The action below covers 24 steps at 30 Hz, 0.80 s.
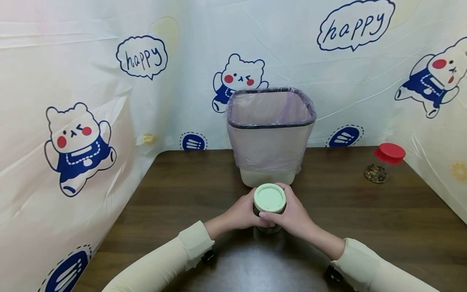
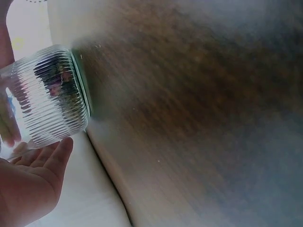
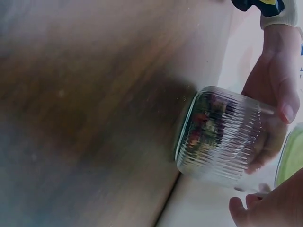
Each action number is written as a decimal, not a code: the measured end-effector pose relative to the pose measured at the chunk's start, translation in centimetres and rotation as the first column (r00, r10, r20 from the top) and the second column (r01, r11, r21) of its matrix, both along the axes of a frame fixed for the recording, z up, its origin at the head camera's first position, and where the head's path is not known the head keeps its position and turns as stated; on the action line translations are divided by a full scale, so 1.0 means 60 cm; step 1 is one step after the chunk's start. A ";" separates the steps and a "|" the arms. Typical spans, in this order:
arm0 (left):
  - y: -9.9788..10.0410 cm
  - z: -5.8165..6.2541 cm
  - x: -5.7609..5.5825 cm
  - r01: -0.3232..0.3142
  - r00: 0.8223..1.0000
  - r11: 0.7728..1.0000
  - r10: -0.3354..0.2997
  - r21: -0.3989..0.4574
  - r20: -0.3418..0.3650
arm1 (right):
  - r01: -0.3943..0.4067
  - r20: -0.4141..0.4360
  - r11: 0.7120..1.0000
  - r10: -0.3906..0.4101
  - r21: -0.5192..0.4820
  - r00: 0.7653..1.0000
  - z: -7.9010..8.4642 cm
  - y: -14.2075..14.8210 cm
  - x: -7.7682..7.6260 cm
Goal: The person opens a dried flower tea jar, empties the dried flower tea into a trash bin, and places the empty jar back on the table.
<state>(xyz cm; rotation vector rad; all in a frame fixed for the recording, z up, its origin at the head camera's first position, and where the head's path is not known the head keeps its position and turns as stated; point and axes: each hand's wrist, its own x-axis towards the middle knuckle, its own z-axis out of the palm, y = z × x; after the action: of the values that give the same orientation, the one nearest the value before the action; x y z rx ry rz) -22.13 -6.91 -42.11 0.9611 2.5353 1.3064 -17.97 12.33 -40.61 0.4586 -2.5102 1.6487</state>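
A ribbed glass jar (image 2: 52, 99) with a pale green lid (image 1: 270, 197) stands upright on the table, held between both hands. Dark, reddish and yellowish dried bits (image 3: 208, 123) lie in its lower part. The left hand (image 1: 241, 211) grips the jar from the left, its fingers curved round the glass below the lid. From the other side the right hand (image 1: 294, 213) holds the jar, its thumb across the front near the lid's edge. Both wrist views show the jar's base at the tabletop; the palms partly hide its upper part.
Right behind the jar stands a pale waste bin (image 1: 268, 150) lined with a translucent bag. A clear jar with a red lid (image 1: 390, 153) and dried bits at its bottom stands at the far right. A printed curtain (image 1: 175, 89) surrounds the brown wooden table (image 1: 189, 178).
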 end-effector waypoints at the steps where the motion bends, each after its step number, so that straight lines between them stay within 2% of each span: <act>1: 0.000 0.000 0.000 -0.001 1.000 1.000 0.001 0.002 0.000 | 0.000 -0.004 1.000 0.000 -0.001 1.000 0.000 0.000 -0.001; 9: 0.001 0.000 0.000 0.001 1.000 1.000 -0.001 0.005 0.000 | -0.052 -0.048 0.998 0.053 0.021 0.997 -0.003 0.009 -0.011; 15: 0.001 -0.002 -0.002 0.028 1.000 1.000 -0.028 0.005 0.009 | -0.173 -0.051 0.985 0.174 0.019 0.983 -0.004 0.025 -0.025; 20: 0.000 -0.002 -0.002 0.038 0.999 0.999 -0.038 0.008 0.016 | -0.306 -0.034 0.952 0.305 -0.014 0.952 -0.001 0.037 -0.040; 24: 0.000 -0.001 -0.002 0.041 0.999 0.999 -0.041 0.008 0.019 | -0.421 -0.042 0.906 0.420 -0.037 0.907 0.000 0.044 -0.058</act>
<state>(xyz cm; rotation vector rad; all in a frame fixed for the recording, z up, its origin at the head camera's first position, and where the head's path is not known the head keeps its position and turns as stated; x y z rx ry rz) -22.24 -6.91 -42.16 0.9918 2.4843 1.3086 -21.44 14.95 -40.60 1.0792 -2.4648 1.8046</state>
